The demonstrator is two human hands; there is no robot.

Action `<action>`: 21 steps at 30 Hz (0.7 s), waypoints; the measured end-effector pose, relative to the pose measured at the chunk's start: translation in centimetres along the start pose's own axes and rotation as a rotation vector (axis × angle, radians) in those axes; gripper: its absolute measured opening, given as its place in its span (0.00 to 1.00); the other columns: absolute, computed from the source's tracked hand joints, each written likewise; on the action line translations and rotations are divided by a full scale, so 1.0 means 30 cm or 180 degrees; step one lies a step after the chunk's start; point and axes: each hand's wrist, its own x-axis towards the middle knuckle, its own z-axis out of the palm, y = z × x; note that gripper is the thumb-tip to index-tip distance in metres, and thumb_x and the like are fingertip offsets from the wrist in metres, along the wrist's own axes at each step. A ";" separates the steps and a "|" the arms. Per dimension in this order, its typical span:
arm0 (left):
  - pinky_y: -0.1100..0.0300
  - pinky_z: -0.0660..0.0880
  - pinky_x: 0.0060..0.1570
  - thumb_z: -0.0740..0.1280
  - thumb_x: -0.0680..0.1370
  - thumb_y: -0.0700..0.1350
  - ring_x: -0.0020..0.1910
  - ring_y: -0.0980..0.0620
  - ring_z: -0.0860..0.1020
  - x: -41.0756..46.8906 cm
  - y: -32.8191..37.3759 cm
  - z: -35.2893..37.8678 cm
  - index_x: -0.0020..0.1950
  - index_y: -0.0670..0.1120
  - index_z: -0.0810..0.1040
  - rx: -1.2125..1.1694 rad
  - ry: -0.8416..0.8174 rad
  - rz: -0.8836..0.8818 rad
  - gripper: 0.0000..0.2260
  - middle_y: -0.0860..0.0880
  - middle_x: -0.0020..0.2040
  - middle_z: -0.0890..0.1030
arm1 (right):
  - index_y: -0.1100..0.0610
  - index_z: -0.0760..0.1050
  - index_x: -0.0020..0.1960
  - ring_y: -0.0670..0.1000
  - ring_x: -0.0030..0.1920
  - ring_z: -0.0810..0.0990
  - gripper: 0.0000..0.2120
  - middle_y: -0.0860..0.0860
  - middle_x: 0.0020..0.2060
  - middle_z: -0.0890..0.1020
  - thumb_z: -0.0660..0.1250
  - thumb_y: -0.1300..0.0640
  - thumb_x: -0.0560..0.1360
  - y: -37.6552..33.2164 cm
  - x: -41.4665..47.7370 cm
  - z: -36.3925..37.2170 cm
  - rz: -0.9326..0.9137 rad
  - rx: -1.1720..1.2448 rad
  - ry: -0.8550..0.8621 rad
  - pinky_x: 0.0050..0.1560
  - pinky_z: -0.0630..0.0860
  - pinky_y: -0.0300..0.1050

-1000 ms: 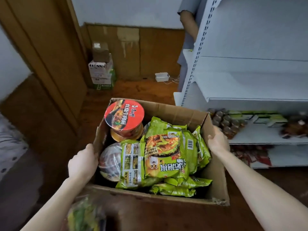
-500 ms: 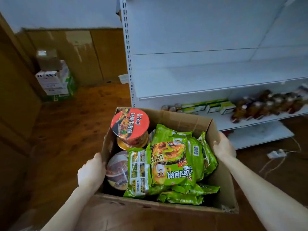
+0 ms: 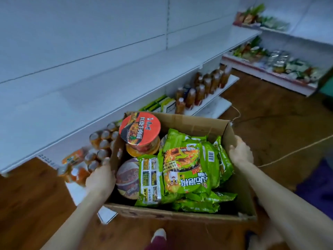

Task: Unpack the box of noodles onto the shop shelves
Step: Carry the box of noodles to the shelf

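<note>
A white shelf unit (image 3: 90, 73) stands along the left side on a brown wooden floor (image 3: 270, 114). On its low shelf (image 3: 212, 99) a row of bottles with orange-brown content (image 3: 207, 87) stands upright. Just beside them, to the left, lie small green and white boxes (image 3: 163, 105). Further left, on the same level, are wrapped packs of small bottles (image 3: 101, 141). A second shelf unit (image 3: 266, 74) in the far right corner carries mixed packets (image 3: 288, 64) on two levels. A thin cord (image 3: 292, 152) lies on the floor, and a purple mat (image 3: 317, 188) is at the right edge.
</note>
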 end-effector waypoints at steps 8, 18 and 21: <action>0.55 0.70 0.46 0.60 0.79 0.45 0.53 0.38 0.78 0.450 0.600 0.086 0.57 0.38 0.73 -0.0028 -0.0318 0.0803 0.13 0.37 0.53 0.79 | 0.54 0.62 0.71 0.62 0.57 0.76 0.21 0.60 0.57 0.78 0.57 0.60 0.79 0.236 0.396 -0.174 0.0763 0.0312 0.0470 0.56 0.74 0.55; 0.50 0.73 0.46 0.59 0.79 0.43 0.52 0.37 0.78 0.803 1.406 0.199 0.57 0.38 0.70 0.0116 -0.0329 0.1597 0.11 0.36 0.53 0.79 | 0.54 0.64 0.70 0.62 0.60 0.74 0.19 0.60 0.61 0.76 0.57 0.60 0.79 0.450 0.993 -0.419 0.1248 0.0328 0.0820 0.58 0.71 0.53; 0.49 0.73 0.48 0.59 0.79 0.44 0.53 0.36 0.77 0.891 1.614 0.215 0.57 0.39 0.69 0.0027 -0.0378 0.1653 0.10 0.36 0.53 0.78 | 0.55 0.64 0.70 0.62 0.61 0.74 0.19 0.60 0.62 0.76 0.57 0.60 0.79 0.481 1.158 -0.493 0.1374 0.0330 0.0918 0.58 0.71 0.53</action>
